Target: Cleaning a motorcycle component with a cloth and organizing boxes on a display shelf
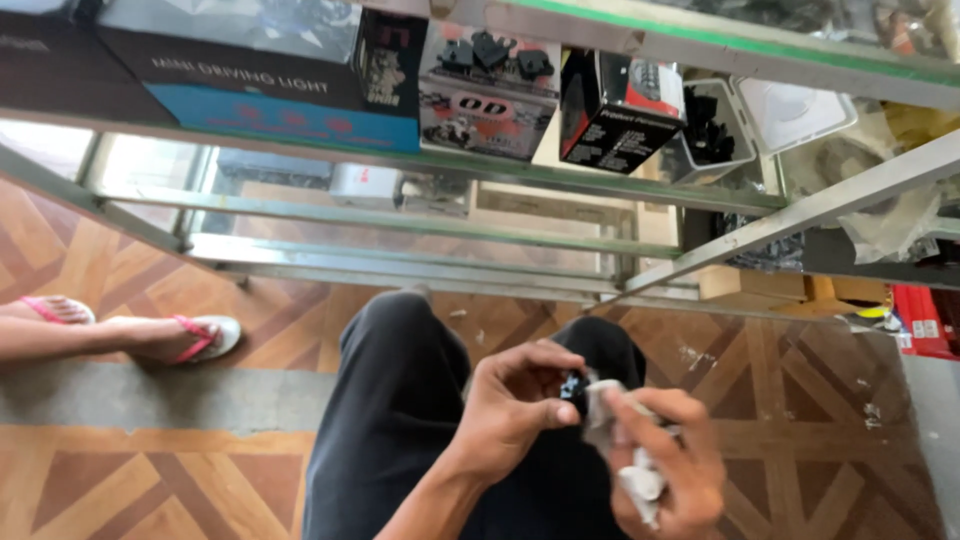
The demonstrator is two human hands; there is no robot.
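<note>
While the person sits with black-trousered knees (pixel 400 400) drawn up, the left hand (pixel 515 405) pinches a small black part (pixel 573 385) between thumb and fingertips, held over the lap. The right hand (pixel 665 465) is closed around a crumpled white cloth (pixel 610 415), pressing it against the part's side; more cloth hangs out below the palm. Judgement: wiping appears to be mid-course. Part is mostly hidden by fingers and cloth, so how clean it is cannot be told.

Shelving: a glass display case (pixel 560 180) with metal framing stands just ahead. On its upper shelf, left to right: a long dark box with a blue lower band (pixel 250 85); a flat pack printed with a motorcycle picture, black fittings on top (pixel 488 95); a black cube-shaped box with red accents and white text panel (pixel 610 115); a clear tray of black pieces (pixel 712 130). A small white box (pixel 365 185) sits on a lower shelf. A red package (pixel 925 320) lies far right.

Another person's feet in pink sandals (pixel 195 335) rest on the patterned wood floor (pixel 150 480), well apart at left.
</note>
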